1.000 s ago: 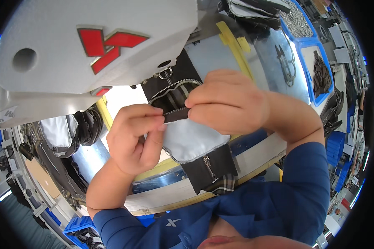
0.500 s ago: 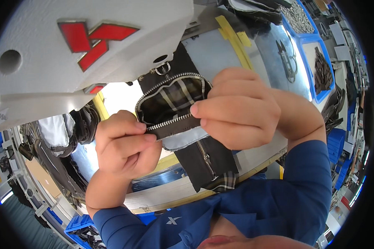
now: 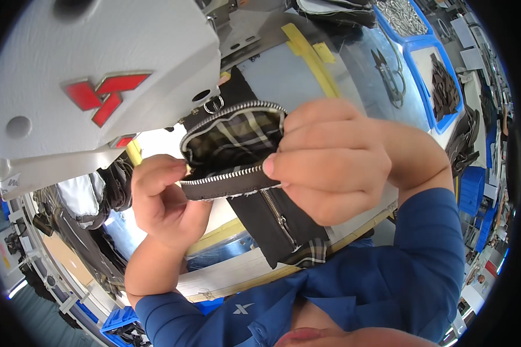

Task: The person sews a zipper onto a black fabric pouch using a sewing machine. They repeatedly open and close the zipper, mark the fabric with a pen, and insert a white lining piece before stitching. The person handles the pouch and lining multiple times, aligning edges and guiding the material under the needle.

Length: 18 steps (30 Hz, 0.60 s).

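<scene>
A black zippered pouch [image 3: 226, 186] with its mouth gaping lies between my hands. Inside it is plaid lining [image 3: 231, 136], and silver zipper teeth run round the opening. My left hand [image 3: 171, 199] grips its left end, the index finger at the zipper and the thumb lower on the band. On the right, my right hand [image 3: 338, 159] pinches the near rim, its other fingers curled and covering that end. A black piece with a short zipper [image 3: 279, 215] hangs toward me from under the pouch. Beyond the opening a metal D-ring [image 3: 214, 104] sits on a black strap.
A white sewing machine head [image 3: 145, 46] with a red emblem looms at the upper left. Thread snips [image 3: 391, 78] lie on the table at the right, beside blue bins [image 3: 408, 43] of small parts. Stacked dark pieces [image 3: 113, 191] stand at the left. Yellow tape [image 3: 312, 61] marks the tabletop.
The pouch's near band has tipped, and its pale underside is now mostly out of sight. My left fingers have parted more, the thumb lower. The whole view has shifted slightly.
</scene>
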Motion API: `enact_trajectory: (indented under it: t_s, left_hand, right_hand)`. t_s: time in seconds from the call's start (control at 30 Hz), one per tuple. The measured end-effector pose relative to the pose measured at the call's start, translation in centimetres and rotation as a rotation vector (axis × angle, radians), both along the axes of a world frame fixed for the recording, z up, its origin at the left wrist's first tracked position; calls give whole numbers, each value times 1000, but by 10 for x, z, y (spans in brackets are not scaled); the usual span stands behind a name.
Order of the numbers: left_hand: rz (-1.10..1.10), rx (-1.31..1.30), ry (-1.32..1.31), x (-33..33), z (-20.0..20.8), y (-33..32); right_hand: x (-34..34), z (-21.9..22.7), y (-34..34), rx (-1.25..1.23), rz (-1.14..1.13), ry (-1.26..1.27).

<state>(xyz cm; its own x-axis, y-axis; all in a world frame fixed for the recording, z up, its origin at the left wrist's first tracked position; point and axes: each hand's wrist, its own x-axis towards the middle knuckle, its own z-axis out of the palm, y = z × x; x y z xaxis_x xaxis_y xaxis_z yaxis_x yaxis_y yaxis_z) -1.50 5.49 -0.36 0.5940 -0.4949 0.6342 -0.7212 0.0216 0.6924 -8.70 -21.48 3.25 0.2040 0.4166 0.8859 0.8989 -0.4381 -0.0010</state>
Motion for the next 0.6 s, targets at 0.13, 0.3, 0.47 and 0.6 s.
enact_trajectory:
  t_s: [0.13,0.3,0.47,0.6]
  left_hand:
    - [41,4,18,-1,-2,5]
    - [67,-32,-70,2,0,8]
    - [117,12,-38,-1,2,7]
    - [130,14,76,-4,0,4]
  right_hand:
    - [4,-2,1,66,73,73]
    - [9,-5,2,203,156,135]
    - [11,-6,6,257,174,118]
    - [12,-6,10,282,166,72]
